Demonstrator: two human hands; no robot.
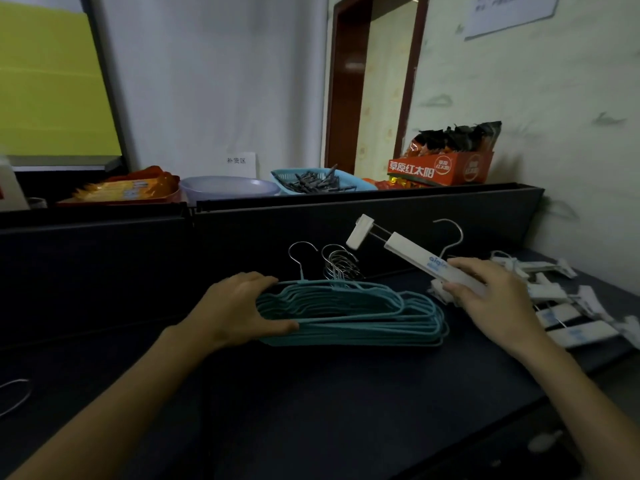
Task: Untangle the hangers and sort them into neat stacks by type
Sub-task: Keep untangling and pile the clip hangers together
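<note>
A stack of several teal hangers [349, 315] with metal hooks [337, 263] lies flat on the dark table [311, 393]. My left hand [239, 308] grips the stack's left end, thumb under and fingers over it. My right hand [491, 292] holds a white clip hanger [412, 252] tilted up above the table, its clip end pointing to the upper left and its metal hook behind. A pile of several white clip hangers [568, 306] lies on the table to the right of that hand.
A raised black divider [346, 209] runs behind the work area. Beyond it sit a blue basket of dark clips [322, 181], a pale bowl [228, 188], snack packs [128, 187] and an orange box [443, 166]. A wire loop [15, 396] shows at far left.
</note>
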